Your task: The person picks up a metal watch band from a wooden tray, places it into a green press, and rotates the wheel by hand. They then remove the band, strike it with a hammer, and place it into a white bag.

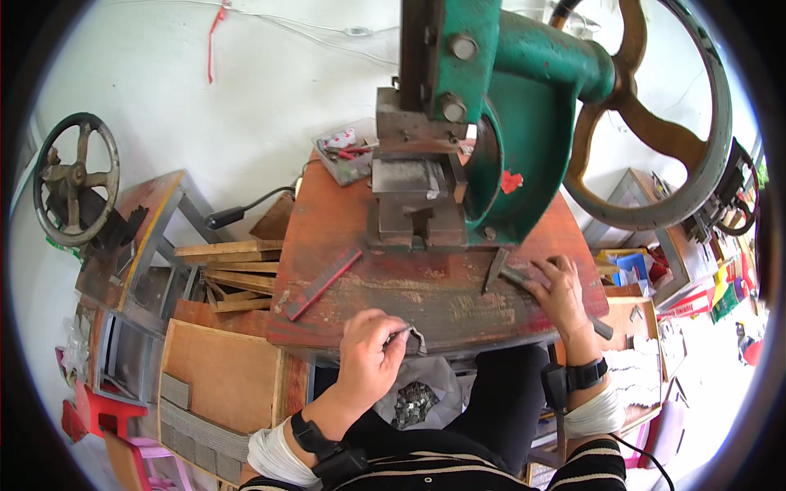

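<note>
Near the front edge of the wooden table, my left hand (pixel 370 353) is closed in a pinch on a small thin grey piece (pixel 417 339), which looks like metal. My right hand (pixel 563 296) is closed on the handle of a hammer (pixel 494 270) lying on the tabletop at the right. The end of its handle shows past my wrist. Behind both hands stands a green hand press (pixel 532 139) with a large spoked wheel (pixel 708 176). Its steel die block (pixel 417 221) sits on the table. Left of it lies a red and grey flat bar (pixel 324 285).
A plastic bin (pixel 352 168) with tools stands at the table's back left. Below the front edge, a pale bag (pixel 442 378) holds many small metal pieces. A wooden tray (pixel 221 360) with rows of grey pieces is at lower left. Another handwheel (pixel 78 178) stands far left.
</note>
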A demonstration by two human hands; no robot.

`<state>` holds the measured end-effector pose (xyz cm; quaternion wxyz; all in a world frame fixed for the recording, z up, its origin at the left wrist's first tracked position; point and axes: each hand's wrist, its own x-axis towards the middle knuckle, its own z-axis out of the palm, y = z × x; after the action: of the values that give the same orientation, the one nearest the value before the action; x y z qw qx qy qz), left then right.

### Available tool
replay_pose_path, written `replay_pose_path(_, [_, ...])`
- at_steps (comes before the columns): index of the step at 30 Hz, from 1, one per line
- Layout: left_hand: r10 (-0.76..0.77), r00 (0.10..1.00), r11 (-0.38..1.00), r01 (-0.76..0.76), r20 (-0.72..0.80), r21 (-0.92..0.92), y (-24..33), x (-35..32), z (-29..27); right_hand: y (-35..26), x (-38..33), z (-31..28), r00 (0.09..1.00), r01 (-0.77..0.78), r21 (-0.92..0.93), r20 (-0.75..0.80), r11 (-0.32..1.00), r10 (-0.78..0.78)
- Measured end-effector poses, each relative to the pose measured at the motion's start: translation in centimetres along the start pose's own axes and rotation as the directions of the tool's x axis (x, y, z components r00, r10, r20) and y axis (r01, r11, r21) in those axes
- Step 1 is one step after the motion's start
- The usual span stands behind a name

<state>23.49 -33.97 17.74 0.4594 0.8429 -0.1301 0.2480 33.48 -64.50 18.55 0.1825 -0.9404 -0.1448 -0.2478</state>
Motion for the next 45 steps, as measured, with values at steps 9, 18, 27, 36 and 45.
replay_pose_path(9, [0.086,0.995,0.908,-0.062,-0.041,0.414,-2.6,-0.4,0.8,-0.7,-0.2,0.5,0.984,-0.058,0.108,0.172,0.992,0.039])
replay_pose_path(18, [0.006,0.993,0.904,0.045,-0.117,0.426,-2.5,0.3,2.0,-1.2,-0.1,0.8,0.993,0.09,0.002,0.082,0.996,-0.09])
replay_pose_path(27, [0.009,0.966,0.887,0.111,-0.258,0.448,-2.0,0.0,2.9,-12.2,-1.0,-1.9,0.927,0.104,0.497,0.266,0.862,-0.265])
replay_pose_path(36, [0.036,0.966,0.897,0.081,-0.255,0.434,-1.7,-0.1,2.6,-11.2,-1.6,1.2,0.941,0.093,0.215,0.3,0.972,-0.156])
replay_pose_path(45, [0.047,0.976,0.899,0.051,-0.213,0.435,-2.0,-0.1,2.9,-8.2,-1.0,3.2,0.969,0.227,-0.04,0.107,0.973,-0.221])
